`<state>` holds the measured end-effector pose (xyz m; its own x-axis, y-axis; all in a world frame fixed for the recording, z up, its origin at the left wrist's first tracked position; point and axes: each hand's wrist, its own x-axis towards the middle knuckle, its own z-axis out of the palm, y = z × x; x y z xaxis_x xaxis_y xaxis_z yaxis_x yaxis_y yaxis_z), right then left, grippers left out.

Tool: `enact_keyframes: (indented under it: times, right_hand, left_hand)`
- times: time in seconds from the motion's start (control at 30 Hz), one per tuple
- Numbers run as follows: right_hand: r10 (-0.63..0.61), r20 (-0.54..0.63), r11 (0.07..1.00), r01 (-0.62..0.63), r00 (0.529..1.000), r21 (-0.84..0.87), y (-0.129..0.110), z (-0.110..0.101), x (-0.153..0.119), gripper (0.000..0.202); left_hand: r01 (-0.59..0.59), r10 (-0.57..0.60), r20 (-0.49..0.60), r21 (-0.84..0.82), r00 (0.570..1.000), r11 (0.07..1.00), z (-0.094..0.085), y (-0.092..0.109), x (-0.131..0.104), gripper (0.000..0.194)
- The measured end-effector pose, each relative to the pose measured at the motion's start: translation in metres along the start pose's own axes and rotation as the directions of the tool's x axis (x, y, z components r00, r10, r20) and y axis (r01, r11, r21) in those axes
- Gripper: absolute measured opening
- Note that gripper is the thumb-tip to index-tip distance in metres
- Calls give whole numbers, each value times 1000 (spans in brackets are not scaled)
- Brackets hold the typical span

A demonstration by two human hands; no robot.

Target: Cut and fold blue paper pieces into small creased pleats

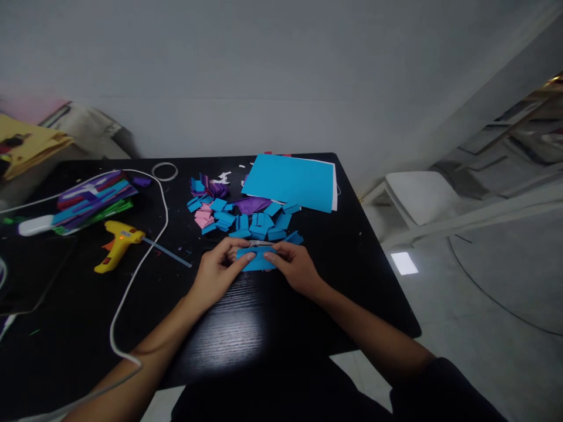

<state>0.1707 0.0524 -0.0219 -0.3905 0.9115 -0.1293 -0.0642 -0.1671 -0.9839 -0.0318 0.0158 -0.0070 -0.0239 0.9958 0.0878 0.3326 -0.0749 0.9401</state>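
Together both hands (257, 266) pinch the blue paper strip (258, 259) between them.

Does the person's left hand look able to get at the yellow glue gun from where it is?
Probably yes. The left hand is pinching a blue paper piece together with the right hand, so it must let go first. The glue gun lies to its left, with bare table between.

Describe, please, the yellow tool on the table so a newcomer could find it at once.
On the black table, look left of the left hand to the yellow hot glue gun lying on its side. Unlike the paper pieces around, it is plastic, with a glue stick protruding.
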Motion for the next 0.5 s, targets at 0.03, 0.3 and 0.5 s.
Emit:
enact_keyframes:
  times: [0.03, 0.3, 0.5]
  right_hand:
    - [0, 0, 1000, 0, 1000, 15, 0, 0, 0, 25]
    - [-11, 23, 996, 8, 1000, 92, 2, 1, 2, 29]
    - [-20, 39, 993, 15, 999, 120, 1, 2, 2, 30]
  left_hand:
    - [29, -29, 37, -14, 999, 999, -2, 1, 1, 24]
    - [139, -120, 168, -103, 978, 985, -6, 7, 6, 26]
    - [154, -139, 156, -94, 978, 984, -5, 12, 5, 34]
